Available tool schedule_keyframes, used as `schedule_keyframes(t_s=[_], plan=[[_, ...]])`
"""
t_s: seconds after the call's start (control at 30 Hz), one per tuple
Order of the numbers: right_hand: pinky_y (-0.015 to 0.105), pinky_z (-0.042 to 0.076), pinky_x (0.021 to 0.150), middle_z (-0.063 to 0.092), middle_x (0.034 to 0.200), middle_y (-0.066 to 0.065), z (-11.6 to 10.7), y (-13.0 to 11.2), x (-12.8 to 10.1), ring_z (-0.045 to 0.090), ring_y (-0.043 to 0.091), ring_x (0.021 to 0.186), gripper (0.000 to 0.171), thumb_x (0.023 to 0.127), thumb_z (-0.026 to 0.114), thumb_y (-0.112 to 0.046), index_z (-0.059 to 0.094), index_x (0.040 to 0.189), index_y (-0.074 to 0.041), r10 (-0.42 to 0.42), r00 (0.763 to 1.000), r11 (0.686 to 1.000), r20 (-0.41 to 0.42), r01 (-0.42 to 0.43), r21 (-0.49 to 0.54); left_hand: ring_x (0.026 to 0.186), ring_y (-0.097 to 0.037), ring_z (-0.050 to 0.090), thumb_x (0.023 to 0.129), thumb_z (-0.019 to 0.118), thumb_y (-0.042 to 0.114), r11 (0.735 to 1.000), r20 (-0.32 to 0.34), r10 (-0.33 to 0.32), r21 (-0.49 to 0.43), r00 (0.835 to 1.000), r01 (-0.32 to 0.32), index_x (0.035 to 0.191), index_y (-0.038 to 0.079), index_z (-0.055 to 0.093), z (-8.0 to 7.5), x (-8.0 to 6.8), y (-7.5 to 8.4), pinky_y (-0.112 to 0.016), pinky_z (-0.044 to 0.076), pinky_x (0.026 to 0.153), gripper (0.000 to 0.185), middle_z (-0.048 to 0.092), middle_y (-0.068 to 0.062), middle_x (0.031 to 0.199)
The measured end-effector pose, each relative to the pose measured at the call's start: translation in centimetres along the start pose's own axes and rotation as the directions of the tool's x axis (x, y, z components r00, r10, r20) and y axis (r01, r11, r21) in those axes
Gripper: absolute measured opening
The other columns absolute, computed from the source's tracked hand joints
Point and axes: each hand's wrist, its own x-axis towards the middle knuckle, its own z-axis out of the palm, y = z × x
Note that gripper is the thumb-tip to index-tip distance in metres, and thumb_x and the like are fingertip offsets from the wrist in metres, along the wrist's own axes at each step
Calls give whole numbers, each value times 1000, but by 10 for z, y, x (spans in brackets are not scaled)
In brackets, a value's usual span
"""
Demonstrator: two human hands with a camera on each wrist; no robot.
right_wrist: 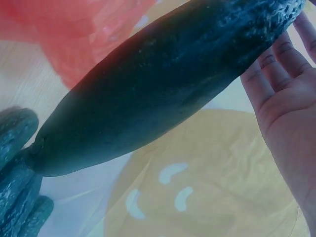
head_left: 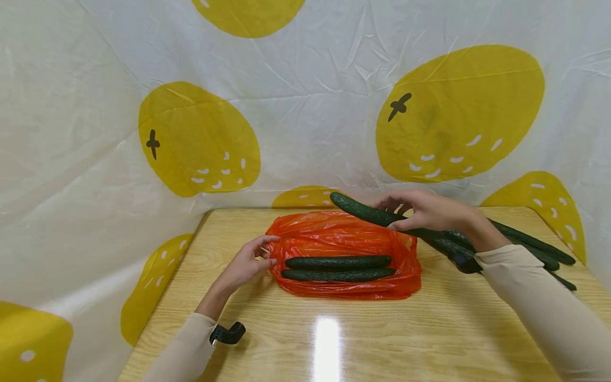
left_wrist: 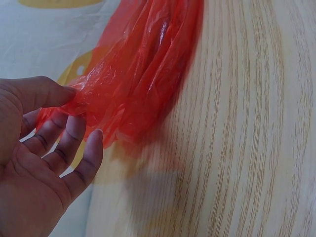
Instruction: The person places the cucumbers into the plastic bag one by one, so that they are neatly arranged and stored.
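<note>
A red plastic bag (head_left: 329, 225) lies on the table with two dark green cucumbers (head_left: 338, 275) side by side in its opening. At the bag's left end, my left hand (head_left: 245, 263) pinches the thin plastic between thumb and fingers; the left wrist view shows the gathered bag edge (left_wrist: 123, 94) there. Over the bag's right side, my right hand (head_left: 431, 212) holds another long cucumber (head_left: 358, 208), raised and slanting down to the right. That cucumber (right_wrist: 148, 94) fills much of the right wrist view and hides part of the fingers.
Several more cucumbers (head_left: 539, 245) lie to the right, partly hidden behind the right forearm. The light wooden table (head_left: 391, 339) carries a bright reflection near its front. A white cloth with yellow fruit shapes (head_left: 305, 132) hangs behind and along the sides.
</note>
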Motion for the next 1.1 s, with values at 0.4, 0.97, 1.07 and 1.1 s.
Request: schedule_keyframes(t_s=[0.4,0.97,1.07,1.1], plan=[[48,49,99,63,129,-3,-2,-10,19,61,17,115,43,95,73,-26,59,135,-23,-36,999,999,-1,36,34,91,-27,55,90,70,-3,1000,-9,-11,0,1000,11,140,4,56,1,2,1,-24,49,67,52,55,-15,106],[44,49,103,60,136,-3,7,-15,51,60,18,119,45,95,73,-23,58,137,-22,-134,989,986,64,127,110,91,-27,54,90,71,-2,1000,-19,-26,4,999,26,139,6,57,3,9,-2,-25,49,67,51,55,-16,108],[44,48,103,59,136,-4,11,-13,57,60,17,120,45,95,73,-25,57,137,-24,-135,987,987,87,126,104,92,-28,55,91,71,-1,1000,-17,-27,4,999,27,139,5,57,4,10,-1,-25,49,69,51,55,-15,108],[43,48,103,59,136,-4,13,-11,60,60,16,120,45,95,73,-25,57,137,-24,-135,986,987,95,125,105,92,-28,55,91,71,-1,1000,-16,-27,4,999,28,139,5,56,4,10,-1,-25,50,69,51,55,-15,108]])
